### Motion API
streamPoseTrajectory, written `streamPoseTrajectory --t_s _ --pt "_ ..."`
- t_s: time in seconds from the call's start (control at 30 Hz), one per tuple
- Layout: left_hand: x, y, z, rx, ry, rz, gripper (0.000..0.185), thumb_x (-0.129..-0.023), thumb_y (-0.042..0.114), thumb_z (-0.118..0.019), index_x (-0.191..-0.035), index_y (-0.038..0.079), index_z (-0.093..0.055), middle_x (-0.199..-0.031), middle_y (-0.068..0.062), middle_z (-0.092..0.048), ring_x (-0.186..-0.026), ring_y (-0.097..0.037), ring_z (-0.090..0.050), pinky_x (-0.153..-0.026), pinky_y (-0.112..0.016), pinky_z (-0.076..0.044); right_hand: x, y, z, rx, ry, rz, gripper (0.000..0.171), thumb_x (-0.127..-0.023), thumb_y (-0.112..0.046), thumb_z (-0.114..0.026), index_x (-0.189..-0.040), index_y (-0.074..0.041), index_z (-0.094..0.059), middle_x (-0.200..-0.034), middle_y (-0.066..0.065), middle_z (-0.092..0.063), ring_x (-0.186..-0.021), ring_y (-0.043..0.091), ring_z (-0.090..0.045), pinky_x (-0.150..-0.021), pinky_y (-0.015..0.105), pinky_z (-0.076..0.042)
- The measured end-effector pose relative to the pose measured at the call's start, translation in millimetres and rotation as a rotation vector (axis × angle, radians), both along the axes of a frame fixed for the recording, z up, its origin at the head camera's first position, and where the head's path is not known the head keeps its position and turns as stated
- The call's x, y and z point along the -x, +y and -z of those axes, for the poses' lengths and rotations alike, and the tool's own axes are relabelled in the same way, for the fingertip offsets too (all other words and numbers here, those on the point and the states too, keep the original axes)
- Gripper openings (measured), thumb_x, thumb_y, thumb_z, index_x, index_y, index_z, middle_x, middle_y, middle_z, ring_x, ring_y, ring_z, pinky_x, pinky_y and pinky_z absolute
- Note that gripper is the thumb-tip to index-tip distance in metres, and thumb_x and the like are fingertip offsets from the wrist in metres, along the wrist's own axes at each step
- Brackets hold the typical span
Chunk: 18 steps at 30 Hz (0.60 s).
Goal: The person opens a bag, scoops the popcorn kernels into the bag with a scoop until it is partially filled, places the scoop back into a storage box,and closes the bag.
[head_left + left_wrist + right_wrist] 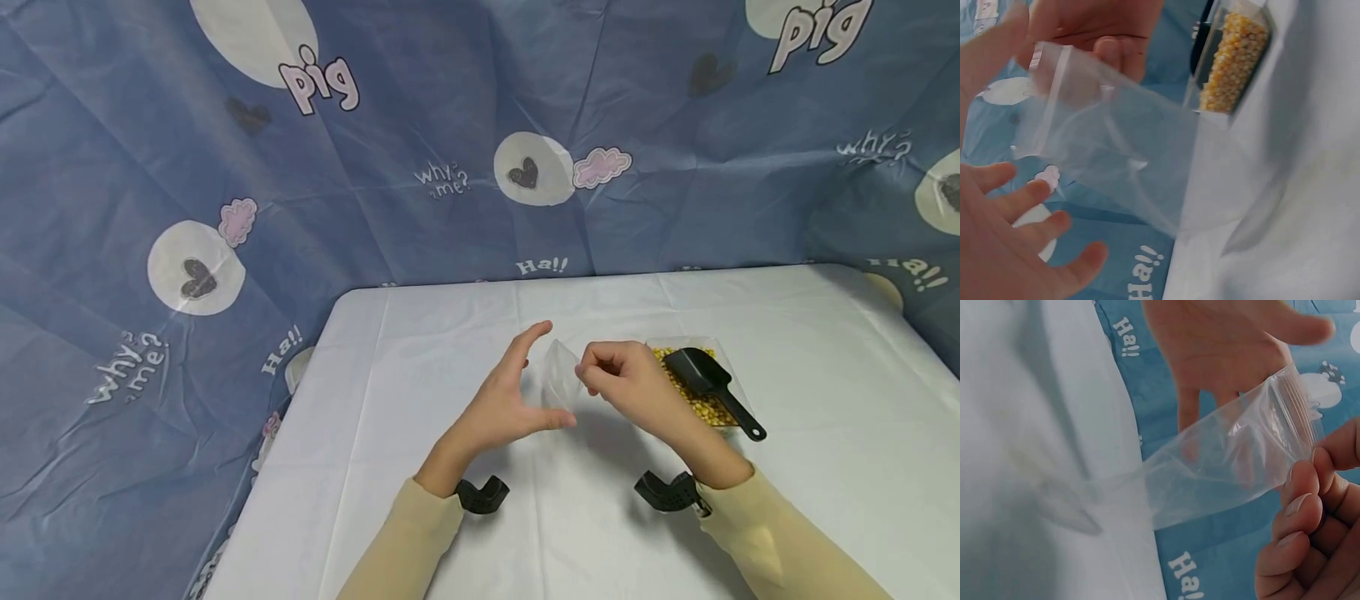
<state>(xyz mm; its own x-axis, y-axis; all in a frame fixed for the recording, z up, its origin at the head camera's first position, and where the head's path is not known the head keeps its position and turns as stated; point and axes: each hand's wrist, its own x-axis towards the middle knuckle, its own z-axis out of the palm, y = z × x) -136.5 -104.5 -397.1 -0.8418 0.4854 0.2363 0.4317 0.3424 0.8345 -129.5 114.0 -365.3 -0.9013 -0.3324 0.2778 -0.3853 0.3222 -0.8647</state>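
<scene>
- The right hand (626,385) pinches the zip edge of a clear plastic bag (558,382), keeping it raised above the white table (450,350).
- The left hand (510,396) is spread open beside the bag, gripping nothing.
- A tray of corn kernels (693,398) with a black scoop (708,382) sits right of the hands.

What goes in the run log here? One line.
right hand: pinches zip bag | left hand: open beside bag | scoop: in corn tray

A blue cloth (420,125) printed with white circles, hearts, pink clouds and words like "pig" and "Ha!!" hangs behind and beside a white-covered surface (450,333) under even light.
</scene>
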Motion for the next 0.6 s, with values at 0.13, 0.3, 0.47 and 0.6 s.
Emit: streamPoseTrajectory --t_s 0.13,0.3,0.47,0.6 --pt "0.8 5.0 7.6 -0.005 -0.048 0.023 0.120 -0.069 0.045 -0.093 -0.158 0.047 -0.012 -0.162 0.025 -0.016 -0.149 -0.007 -0.020 -0.111 -0.059 -0.031 4.9 3.2 10.1 0.007 -0.004 -0.008 0.026 -0.091 0.002 -0.059 -0.068 -0.008 -0.061 -0.059 -0.001 -0.054 -0.046 0.015 -0.036 -0.049 0.030 -0.035" --pt "1.9 9.4 18.6 0.007 -0.064 0.055 0.124 -0.069 0.036 -0.095 -0.158 0.046 -0.010 -0.162 0.023 -0.016 -0.149 -0.011 -0.022 -0.110 -0.060 -0.033 11.3 7.4 23.0 0.032 -0.017 -0.033 0.027 -0.094 -0.004 -0.062 -0.069 -0.014 -0.063 -0.060 -0.001 -0.056 -0.046 0.017 -0.037 -0.047 0.031 -0.035" --pt "2.6 12.0 20.9 -0.010 -0.023 0.048 0.123 -0.068 0.030 -0.096 -0.160 0.036 -0.015 -0.161 0.020 -0.022 -0.148 -0.019 -0.027 -0.110 -0.060 -0.033 11.9 6.9 22.7 0.048 -0.027 -0.045 0.027 -0.093 -0.003 -0.062 -0.068 -0.014 -0.062 -0.060 0.002 -0.056 -0.046 0.017 -0.037 -0.044 0.031 -0.033" --pt "3.3 11.6 21.2 -0.014 0.002 0.033 0.122 -0.069 0.024 -0.096 -0.160 0.036 -0.016 -0.162 0.019 -0.022 -0.149 -0.014 -0.025 -0.112 -0.059 -0.031 12.1 5.7 22.6 0.065 -0.046 -0.060 0.027 -0.093 -0.001 -0.061 -0.069 -0.013 -0.062 -0.061 0.002 -0.056 -0.047 0.017 -0.040 -0.045 0.030 -0.034"
